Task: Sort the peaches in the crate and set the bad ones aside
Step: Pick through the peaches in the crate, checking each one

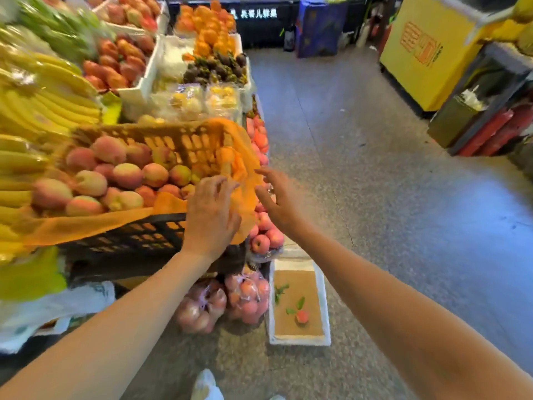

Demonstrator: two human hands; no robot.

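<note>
While the peaches (127, 176) are lying heaped in the crate (150, 229) just left of both hands, the left hand (212, 215) is reaching nearest, fingers loosely spread over the orange liner (173, 202), and the right hand (278, 197) is hovering wide and empty.

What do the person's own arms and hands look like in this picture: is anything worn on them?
Both arms are bare from the bottom edge of the picture to the fingertips: no sleeves show. The left hand and the right hand wear no gloves. No watch, bracelet or ring can be made out at the wrists or on the fingers, though the picture is slightly blurred.
</note>
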